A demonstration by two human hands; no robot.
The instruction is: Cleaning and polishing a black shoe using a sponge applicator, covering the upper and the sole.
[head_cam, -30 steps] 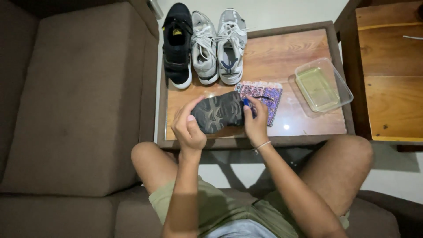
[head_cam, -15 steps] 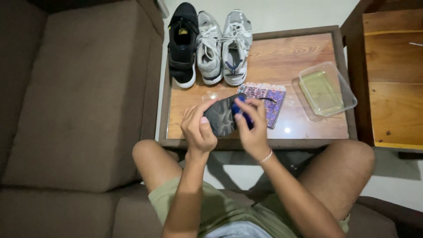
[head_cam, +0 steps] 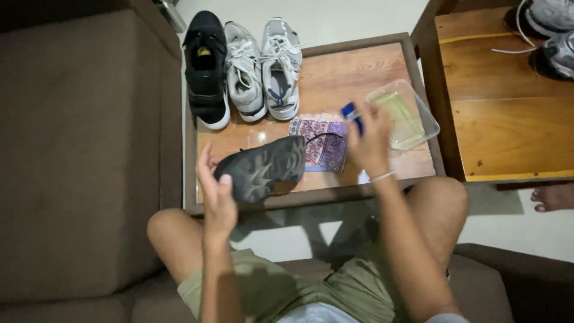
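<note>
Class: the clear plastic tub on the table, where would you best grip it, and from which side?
Grip the tub by its near long rim, coming from above at the seated person's side. It sits upright and open-topped, so the raised rim offers a pinch, and that side is nearest the right hand.

Low wooden table point(head_cam: 335, 72) with a dark frame, carrying shoes, a cloth and a container.
At its far left edge stand a black shoe point(head_cam: 206, 69) and two grey lace-up sneakers point(head_cam: 263, 69) side by side, toes toward the near side. A patterned purple cloth point(head_cam: 323, 140) lies flat near the front middle, just beside a clear plastic container point(head_cam: 406, 116) holding something pale yellow-green at the right edge. The rest of the top shows glossy orange-brown wood grain.
</note>
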